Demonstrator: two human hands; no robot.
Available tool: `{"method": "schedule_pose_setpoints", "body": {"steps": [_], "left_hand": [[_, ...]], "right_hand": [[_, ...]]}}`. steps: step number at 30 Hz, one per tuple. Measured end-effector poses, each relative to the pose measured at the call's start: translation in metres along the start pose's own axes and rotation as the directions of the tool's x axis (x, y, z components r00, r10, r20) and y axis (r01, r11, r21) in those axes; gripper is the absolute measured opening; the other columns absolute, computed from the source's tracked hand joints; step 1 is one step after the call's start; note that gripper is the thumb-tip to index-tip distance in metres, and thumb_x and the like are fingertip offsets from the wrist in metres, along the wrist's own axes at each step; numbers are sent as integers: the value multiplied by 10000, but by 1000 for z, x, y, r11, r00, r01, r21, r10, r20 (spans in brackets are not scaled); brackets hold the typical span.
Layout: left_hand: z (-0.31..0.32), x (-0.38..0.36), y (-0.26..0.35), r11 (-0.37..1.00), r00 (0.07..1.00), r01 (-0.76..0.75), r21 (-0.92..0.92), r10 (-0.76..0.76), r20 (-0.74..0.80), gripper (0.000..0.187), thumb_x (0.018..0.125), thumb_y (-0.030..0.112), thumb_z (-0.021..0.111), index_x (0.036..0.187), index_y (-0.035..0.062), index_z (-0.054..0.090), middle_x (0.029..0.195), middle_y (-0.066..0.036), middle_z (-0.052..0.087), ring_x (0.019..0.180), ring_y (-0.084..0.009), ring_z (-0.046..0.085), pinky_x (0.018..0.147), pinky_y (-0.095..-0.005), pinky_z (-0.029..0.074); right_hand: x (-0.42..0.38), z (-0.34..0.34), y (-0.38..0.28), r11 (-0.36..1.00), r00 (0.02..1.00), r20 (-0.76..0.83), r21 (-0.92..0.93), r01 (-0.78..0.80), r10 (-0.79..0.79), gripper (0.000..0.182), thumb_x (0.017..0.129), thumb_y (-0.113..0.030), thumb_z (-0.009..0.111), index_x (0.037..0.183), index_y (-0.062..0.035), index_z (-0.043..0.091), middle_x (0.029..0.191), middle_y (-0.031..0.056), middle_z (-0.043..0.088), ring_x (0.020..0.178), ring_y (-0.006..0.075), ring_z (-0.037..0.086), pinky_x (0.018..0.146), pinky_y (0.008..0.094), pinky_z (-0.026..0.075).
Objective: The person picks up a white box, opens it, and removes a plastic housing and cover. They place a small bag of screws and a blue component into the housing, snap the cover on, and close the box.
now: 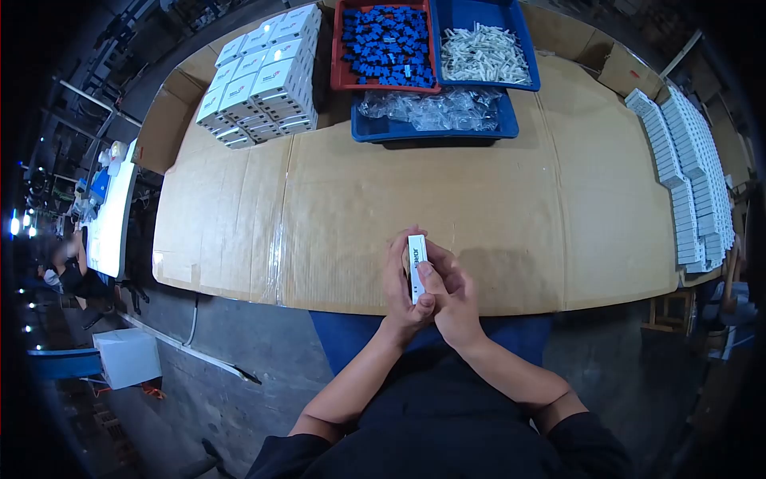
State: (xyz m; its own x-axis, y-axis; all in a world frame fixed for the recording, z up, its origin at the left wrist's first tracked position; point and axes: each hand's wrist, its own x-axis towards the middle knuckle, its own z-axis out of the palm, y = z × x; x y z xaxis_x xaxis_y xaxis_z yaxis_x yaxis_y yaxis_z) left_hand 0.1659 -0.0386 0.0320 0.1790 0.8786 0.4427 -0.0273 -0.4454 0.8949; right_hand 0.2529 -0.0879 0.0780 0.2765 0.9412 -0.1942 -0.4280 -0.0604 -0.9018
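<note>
A small white box (416, 257) with dark lettering stands on edge between both my hands at the near edge of the cardboard-covered table (495, 207). My left hand (397, 286) cups it from the left, with fingers along its side. My right hand (452, 291) grips it from the right, the thumb pressing on its lower face. Both hands touch each other around the box.
At the far side are a red tray of blue parts (386, 46), a blue tray of white parts (483, 53) and a blue tray of clear bags (435, 112). Stacked white boxes (262, 80) stand far left; rows of white boxes (690, 176) line the right edge. Another person (68, 267) sits far left.
</note>
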Motion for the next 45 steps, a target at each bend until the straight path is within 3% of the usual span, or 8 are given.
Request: {"method": "schedule_pose_setpoints", "body": {"steps": [16, 22, 24, 28, 32, 36, 41, 45], "left_hand": [[-5, -7, -7, 999, 999, 5, -46, -7, -37, 925, 992, 721, 363, 1375, -109, 500, 1294, -262, 595, 1135, -369, 606, 956, -470, 497], [-10, 1, -12, 999, 997, -1, 49, -2, 76, 1068, 970, 759, 460, 1638, -26, 179, 1542, -227, 409, 1348, -334, 480, 1144, -451, 376], [-6, -2, -7, 937, 975, 222, -270, -214, 61, 1108, 955, 773, 494, 1662, 18, 98, 1567, -212, 386, 1404, -326, 439, 1190, -443, 323], [-11, 5, 8, 672, 872, 444, -592, -476, 115, 890, 1049, 705, 349, 1674, 105, 148, 1543, -170, 440, 1413, -278, 475, 1181, -422, 388], [-7, 14, 38, 483, 718, 653, -583, -639, 276, 738, 1105, 630, 233, 1622, 109, 298, 1458, -135, 542, 1344, -254, 563, 1131, -403, 471], [-2, 6, 42, 343, 605, 777, -528, -640, 474, 740, 1082, 672, 284, 1572, 127, 385, 1457, -116, 563, 1275, -239, 620, 1054, -375, 536], [2, 9, 68, 249, 508, 828, -502, -710, 487, 735, 1074, 676, 316, 1554, 127, 400, 1420, -107, 586, 1261, -242, 627, 1029, -372, 551], [-1, -3, 38, 346, 584, 797, -495, -648, 489, 717, 1083, 660, 328, 1542, 116, 413, 1388, -94, 609, 1245, -198, 626, 982, -331, 548]], "right_hand": [[-11, 0, 15, 974, 998, 32, -220, 51, -45, 512, 1135, -282, 476, 1523, 52, 482, 1424, 164, 623, 1284, 188, 593, 1077, 314, 458], [17, -17, 5, 965, 979, 201, -261, 26, 28, 574, 1140, -382, 436, 1558, 11, 452, 1466, 170, 520, 1355, 236, 514, 1120, 356, 423], [23, -28, -10, 957, 946, 309, -290, -4, 98, 649, 1084, -459, 543, 1576, -46, 450, 1525, 179, 435, 1416, 287, 442, 1147, 412, 409], [17, -42, -34, 510, 905, 425, -772, 379, -29, 965, 875, -560, 775, 1610, -70, 385, 1622, 226, 298, 1495, 391, 363, 1189, 491, 383], [22, -55, -27, 364, 826, 513, -742, 563, -233, 904, 900, -541, 744, 1596, -72, 406, 1628, 225, 320, 1500, 413, 364, 1203, 523, 367], [38, -63, -37, 94, 573, 730, -585, 806, -373, 890, 880, -589, 715, 1527, -25, 479, 1570, 244, 431, 1436, 421, 456, 1183, 516, 399], [43, -61, -40, 126, 466, 737, -469, 874, -490, 890, 932, -610, 652, 1464, 89, 504, 1461, 289, 538, 1340, 459, 554, 1140, 528, 438], [39, -60, -33, 153, 451, 689, -450, 880, -567, 869, 936, -593, 648, 1452, 94, 520, 1419, 303, 562, 1298, 460, 583, 1093, 502, 480]]}}
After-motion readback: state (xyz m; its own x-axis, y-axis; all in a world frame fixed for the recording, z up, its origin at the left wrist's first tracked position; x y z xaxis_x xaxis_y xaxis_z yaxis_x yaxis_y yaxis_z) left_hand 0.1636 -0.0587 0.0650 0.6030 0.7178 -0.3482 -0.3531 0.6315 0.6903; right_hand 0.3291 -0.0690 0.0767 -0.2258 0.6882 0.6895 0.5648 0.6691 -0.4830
